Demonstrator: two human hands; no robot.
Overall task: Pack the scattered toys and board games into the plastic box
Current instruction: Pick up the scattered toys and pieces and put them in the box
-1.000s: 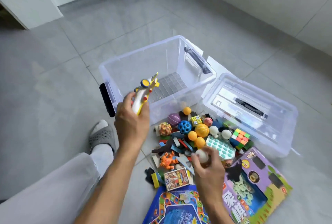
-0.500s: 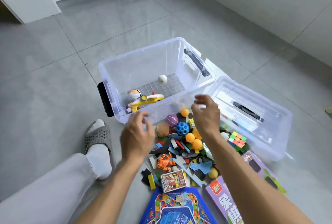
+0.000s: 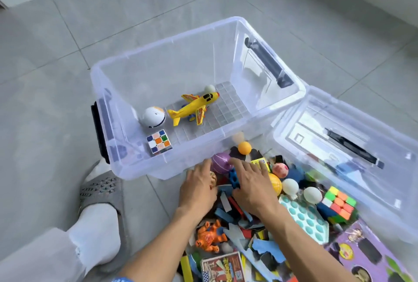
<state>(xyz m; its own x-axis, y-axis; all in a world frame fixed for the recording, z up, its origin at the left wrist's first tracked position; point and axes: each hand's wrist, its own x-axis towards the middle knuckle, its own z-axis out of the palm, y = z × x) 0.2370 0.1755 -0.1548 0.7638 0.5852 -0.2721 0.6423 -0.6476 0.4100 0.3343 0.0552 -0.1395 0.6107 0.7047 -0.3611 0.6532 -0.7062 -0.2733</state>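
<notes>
The clear plastic box (image 3: 158, 44) stands open on the grey floor. Inside it lie a yellow toy plane (image 3: 194, 106), a white round toy (image 3: 153, 117), a white-faced puzzle cube (image 3: 159, 141) and a small white ball (image 3: 210, 88). Just in front of its near wall is the toy pile. My left hand (image 3: 199, 185) and my right hand (image 3: 251, 184) rest palm down on the pile, fingers spread. Both sets of fingertips touch a purple ball (image 3: 220, 163). A blue holed ball (image 3: 234, 178) shows between the hands. Neither hand grips anything.
The box's clear lid (image 3: 339, 146) lies right of the pile. A teal bubble tray (image 3: 305, 218), a neon puzzle cube (image 3: 338, 205), an orange figure (image 3: 209, 236), a purple game box (image 3: 366, 254) and several balls are scattered there. My slippered foot (image 3: 101, 193) is at the left.
The plane and the small white ball left my hands and now lie in the box. Both hands have come down onto the toy pile by the purple ball.
</notes>
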